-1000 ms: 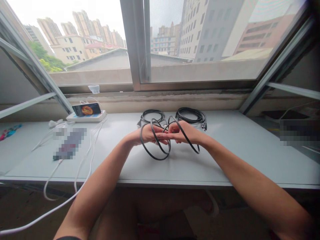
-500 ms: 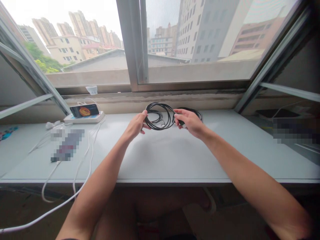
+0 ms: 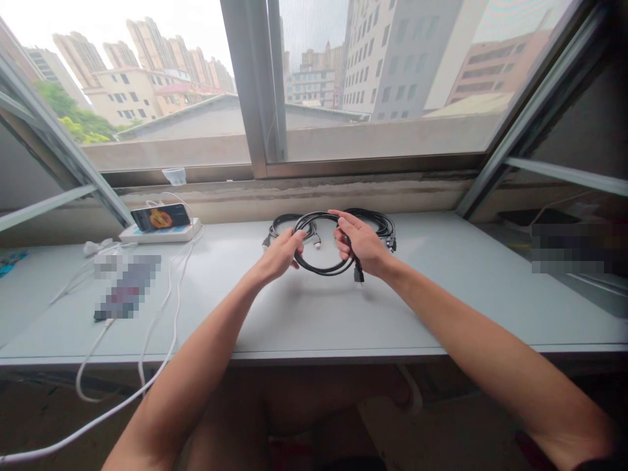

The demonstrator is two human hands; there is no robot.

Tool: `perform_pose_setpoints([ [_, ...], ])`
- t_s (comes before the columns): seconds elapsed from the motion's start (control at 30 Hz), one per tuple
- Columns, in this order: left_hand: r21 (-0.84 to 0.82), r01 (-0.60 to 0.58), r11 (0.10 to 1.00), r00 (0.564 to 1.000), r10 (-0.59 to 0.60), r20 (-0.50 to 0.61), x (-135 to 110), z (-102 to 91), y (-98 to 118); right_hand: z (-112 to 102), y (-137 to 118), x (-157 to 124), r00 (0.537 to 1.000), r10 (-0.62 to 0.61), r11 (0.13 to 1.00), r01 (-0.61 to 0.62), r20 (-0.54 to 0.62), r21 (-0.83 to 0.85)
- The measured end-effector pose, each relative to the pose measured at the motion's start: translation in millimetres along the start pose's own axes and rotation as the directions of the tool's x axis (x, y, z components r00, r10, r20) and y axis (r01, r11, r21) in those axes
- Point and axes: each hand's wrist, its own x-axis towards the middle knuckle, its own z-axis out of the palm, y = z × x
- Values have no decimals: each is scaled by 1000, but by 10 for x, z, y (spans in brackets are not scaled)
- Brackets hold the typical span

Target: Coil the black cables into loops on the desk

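Between my two hands a black cable [image 3: 324, 271] is held up in a round coil above the desk. My left hand [image 3: 283, 254] pinches the coil's left side, thumb on top. My right hand [image 3: 360, 241] is closed around its right side, and a black plug [image 3: 359, 276] on the cable's end hangs below that hand. Behind the held coil, another coiled black cable [image 3: 289, 218] lies on the desk to the left, its light-tipped connector [image 3: 316, 242] showing. A further coiled black cable [image 3: 383, 222] lies behind my right hand, which partly hides it.
The pale desk [image 3: 304, 327] runs along a window. On its left stand a white power strip [image 3: 167, 232] with a phone [image 3: 161, 217] leaning on it, a blurred dark device [image 3: 128, 288] and white cords [image 3: 174, 314]. Dark items [image 3: 579, 248] sit far right.
The held coil has come down and nearer to me, uncovering the left coil behind it. The plug now hangs below my right hand. The view has shifted slightly.
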Motion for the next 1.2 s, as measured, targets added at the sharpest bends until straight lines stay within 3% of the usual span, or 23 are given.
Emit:
perform_pose_setpoints([
  [0.1,-195,26,980,992,-1,128,-2,-80,57,-41,-58,4,999,-8,998,10,-33,55],
  [0.23,-257,75,963,978,-21,206,-2,-167,109,-98,-67,18,998,-37,999,39,-58,30],
  [0.37,-188,131,973,978,-96,184,-11,-178,108,-121,-38,27,990,-130,989,126,-47,-78],
  [0.47,-177,135,975,976,-100,194,-35,-135,119,-97,-31,5,991,-131,983,130,0,-129],
  [0.63,-103,-22,994,987,38,156,-53,-1,137,28,4,-58,989,-30,982,56,142,-179],
  [0.73,-44,-65,997,993,69,98,-24,27,95,36,46,-39,990,-24,975,54,137,-214],
  [0.87,-50,8,999,1000,-9,-8,23,-36,40,-106,81,36,989,-139,912,151,58,-381],
  [1.03,-69,41,997,995,-47,-89,31,-101,69,-207,76,51,977,-136,786,207,164,-583],
  [1.2,-120,85,989,994,-93,-56,6,-71,119,-141,100,45,982,-143,829,188,125,-527],
])
